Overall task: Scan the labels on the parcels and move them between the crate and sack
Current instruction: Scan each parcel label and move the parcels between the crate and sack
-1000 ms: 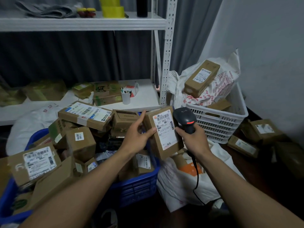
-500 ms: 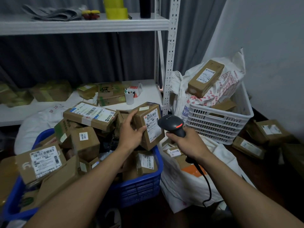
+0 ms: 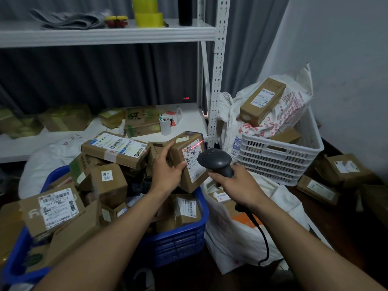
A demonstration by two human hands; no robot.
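Parcel (image 3: 193, 164) under the scanner: the fingers (image 3: 162, 151) of our left hand (image 3: 168, 168) curl round the box's upper corner, thumb pressed at the edge of its white label, gripping it tilted above the far right corner of the blue crate (image 3: 178, 244). Our right hand (image 3: 237, 185) wraps the grip of a black barcode scanner (image 3: 216, 161), whose head sits just beside the label. A thin red line (image 3: 194, 146) crosses the barcode (507 P802 172 reads just below). We see labelled cartons heaped in the crate. A white sack (image 3: 237, 234) lies beside it under our right wrist, and the scanner cable (image 3: 264, 234) runs over it. Behind stands a white basket (image 3: 279, 160).
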